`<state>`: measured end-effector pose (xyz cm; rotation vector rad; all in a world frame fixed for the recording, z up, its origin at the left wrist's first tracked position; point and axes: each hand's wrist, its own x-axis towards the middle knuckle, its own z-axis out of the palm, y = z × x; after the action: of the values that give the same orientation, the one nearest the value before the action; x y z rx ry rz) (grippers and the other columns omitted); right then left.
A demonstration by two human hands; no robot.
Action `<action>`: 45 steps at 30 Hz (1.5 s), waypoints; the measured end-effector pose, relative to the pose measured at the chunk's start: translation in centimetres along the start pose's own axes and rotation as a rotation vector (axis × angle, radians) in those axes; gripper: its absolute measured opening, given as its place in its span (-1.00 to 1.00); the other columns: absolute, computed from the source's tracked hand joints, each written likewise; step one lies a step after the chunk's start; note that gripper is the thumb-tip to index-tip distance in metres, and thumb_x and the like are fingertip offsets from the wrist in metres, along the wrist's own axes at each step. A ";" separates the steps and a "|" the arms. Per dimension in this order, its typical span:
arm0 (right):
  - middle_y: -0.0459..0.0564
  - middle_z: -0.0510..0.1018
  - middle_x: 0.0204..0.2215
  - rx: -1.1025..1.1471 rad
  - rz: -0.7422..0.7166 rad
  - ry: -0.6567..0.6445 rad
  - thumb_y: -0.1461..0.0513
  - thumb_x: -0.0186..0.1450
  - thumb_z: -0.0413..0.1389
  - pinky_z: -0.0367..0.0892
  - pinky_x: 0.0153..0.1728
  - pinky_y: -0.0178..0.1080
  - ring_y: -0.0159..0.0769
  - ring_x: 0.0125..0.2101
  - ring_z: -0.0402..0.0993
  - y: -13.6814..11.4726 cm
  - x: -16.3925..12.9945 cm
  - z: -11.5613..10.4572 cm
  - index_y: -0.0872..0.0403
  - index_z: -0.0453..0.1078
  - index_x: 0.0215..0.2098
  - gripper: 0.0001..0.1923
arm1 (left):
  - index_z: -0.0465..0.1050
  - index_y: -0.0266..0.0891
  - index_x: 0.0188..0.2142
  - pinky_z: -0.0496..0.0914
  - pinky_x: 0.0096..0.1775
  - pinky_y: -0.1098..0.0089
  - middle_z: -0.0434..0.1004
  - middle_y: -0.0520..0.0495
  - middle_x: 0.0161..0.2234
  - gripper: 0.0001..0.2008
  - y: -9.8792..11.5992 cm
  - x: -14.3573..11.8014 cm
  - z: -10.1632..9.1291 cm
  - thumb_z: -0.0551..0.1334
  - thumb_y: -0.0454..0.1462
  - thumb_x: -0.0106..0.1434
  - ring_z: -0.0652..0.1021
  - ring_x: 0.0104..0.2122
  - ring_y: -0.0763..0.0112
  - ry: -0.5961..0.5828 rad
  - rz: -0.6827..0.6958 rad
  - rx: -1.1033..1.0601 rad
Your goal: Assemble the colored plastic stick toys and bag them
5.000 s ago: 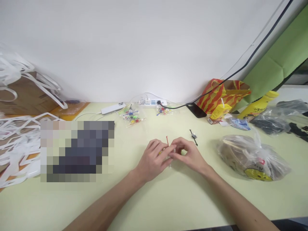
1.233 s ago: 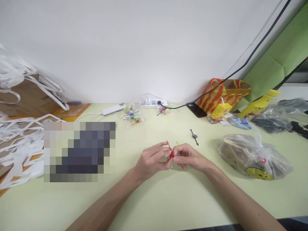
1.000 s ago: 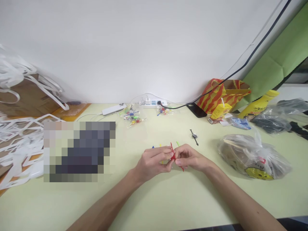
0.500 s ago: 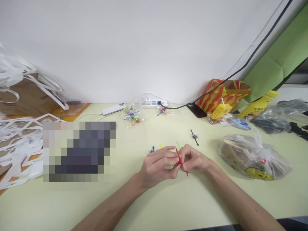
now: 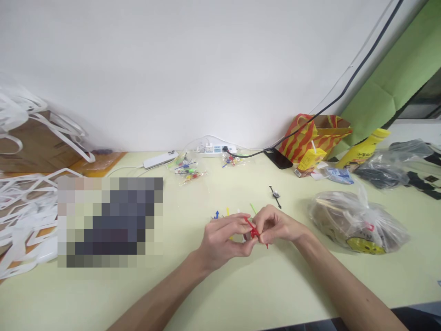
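Note:
Between both hands is a small red plastic piece with thin pointed arms (image 5: 255, 232), its middle partly covered by fingertips. My left hand (image 5: 227, 236) grips it from the left, and my right hand (image 5: 275, 226) pinches it from the right. Behind the fingers lie a blue arrow-tipped piece (image 5: 217, 214), a yellow piece (image 5: 228, 211) and a green stick (image 5: 253, 208), all partly hidden. Farther back on the table, a black double-arrow piece with a round clear centre (image 5: 276, 195) lies by itself.
Clear packets of coloured pieces (image 5: 190, 171) lie near a white power strip (image 5: 217, 150). On the right are a tied plastic bag (image 5: 358, 225), a yellow drink carton (image 5: 310, 161), a yellow bottle (image 5: 364, 149) and a black phone (image 5: 278, 158). White straps (image 5: 25, 202) pile up at left.
The red piece has tilted, its upper arm now leaning further left. My left fingers have shifted slightly around it. The whole view has moved a little.

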<state>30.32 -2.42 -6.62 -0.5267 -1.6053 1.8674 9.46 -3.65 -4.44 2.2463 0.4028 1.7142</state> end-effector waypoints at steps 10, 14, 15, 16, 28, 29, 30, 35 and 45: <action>-0.15 0.42 -0.67 0.063 -0.243 0.022 0.13 0.17 0.38 0.14 -0.63 -0.37 -0.49 -0.69 0.28 -0.8 -2.1 -2.2 0.09 0.46 -0.50 -0.74 | 0.56 -0.23 -0.25 0.66 -0.25 0.35 0.68 0.02 -0.46 -0.83 -1.3 0.2 -2.9 0.32 -0.45 0.17 0.70 -0.41 0.33 -0.033 -0.246 0.004; -0.15 0.38 -0.61 0.102 -0.289 0.114 0.12 0.17 0.37 0.06 -0.63 -0.35 -0.52 -0.68 0.20 -2.2 -2.7 -2.8 0.08 0.43 -0.53 -0.72 | 0.57 -0.23 -0.19 0.64 -0.27 0.36 0.70 -0.04 -0.36 -0.81 -2.6 -0.2 -4.0 0.38 -0.42 0.19 0.69 -0.39 0.35 0.003 -0.284 0.045; -0.15 0.38 -0.58 0.098 -0.262 0.143 0.12 0.17 0.37 0.06 -0.63 -0.35 -0.53 -0.68 0.19 -2.4 -2.7 -2.8 0.08 0.44 -0.51 -0.73 | 0.56 -0.22 -0.17 0.64 -0.24 0.35 0.70 -0.04 -0.33 -0.79 -2.7 -0.3 -4.0 0.39 -0.42 0.19 0.70 -0.36 0.34 -0.014 -0.266 0.056; -0.14 0.39 -0.56 0.087 -0.235 0.172 0.12 0.18 0.36 0.06 -0.63 -0.35 -0.54 -0.68 0.19 -2.6 -2.7 -2.8 0.09 0.45 -0.50 -0.74 | 0.55 -0.21 -0.15 0.64 -0.19 0.32 0.70 -0.04 -0.31 -0.77 -2.8 -0.5 -3.8 0.40 -0.41 0.19 0.70 -0.32 0.33 -0.039 -0.233 0.071; -0.10 0.42 -0.61 -0.504 0.063 0.481 0.09 0.30 0.21 0.15 -0.54 -0.31 -0.41 -0.59 0.28 -5.0 -3.2 -3.1 0.12 0.44 -0.44 -0.72 | 0.46 -0.18 -0.04 0.55 -0.06 0.19 0.64 -0.13 -0.12 -0.76 -2.2 0.4 -0.7 0.26 -0.43 0.33 0.59 -0.09 0.26 -0.330 -0.015 0.154; -0.11 0.41 -0.61 -0.647 0.106 0.509 0.10 0.30 0.18 0.14 -0.53 -0.31 -0.40 -0.58 0.27 -5.2 -3.3 -3.2 0.11 0.42 -0.46 -0.73 | 0.45 -0.18 -0.03 0.54 -0.05 0.19 0.64 -0.13 -0.12 -0.77 -2.2 0.7 -0.5 0.25 -0.42 0.34 0.59 -0.09 0.26 -0.354 -0.027 0.165; -0.12 0.40 -0.61 -0.800 0.152 0.533 0.13 0.30 0.15 0.12 -0.52 -0.32 -0.39 -0.56 0.25 -5.3 -3.4 -3.2 0.10 0.39 -0.48 -0.75 | 0.45 -0.18 -0.04 0.53 -0.05 0.19 0.63 -0.13 -0.13 -0.79 -2.3 1.0 -0.3 0.23 -0.40 0.36 0.59 -0.09 0.26 -0.387 -0.041 0.181; -0.17 0.34 -0.65 -1.256 0.325 0.452 0.29 0.20 0.06 0.02 -0.49 -0.30 -0.42 -0.58 0.14 -5.0 -3.5 -2.8 0.06 0.25 -0.60 -0.79 | 0.46 -0.22 -0.12 0.51 -0.12 0.26 0.60 -0.10 -0.18 -0.87 -2.6 2.5 1.7 0.21 -0.39 0.37 0.59 -0.16 0.27 -0.585 -0.151 0.311; -0.06 0.42 -0.67 -1.367 0.480 0.401 0.36 0.16 0.09 -0.03 -0.51 -0.26 -0.35 -0.61 0.25 -3.9 -3.4 -2.1 0.06 0.31 -0.66 -0.76 | 0.55 -0.17 -0.28 0.40 -0.13 0.18 0.61 -0.06 -0.35 -0.98 -2.9 4.1 5.7 0.33 -0.31 0.26 0.56 -0.24 0.19 -0.829 -0.269 0.577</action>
<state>34.92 -2.89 -3.45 -1.8098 -2.3720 0.5136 15.86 0.27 -3.33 2.8527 1.0046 0.4588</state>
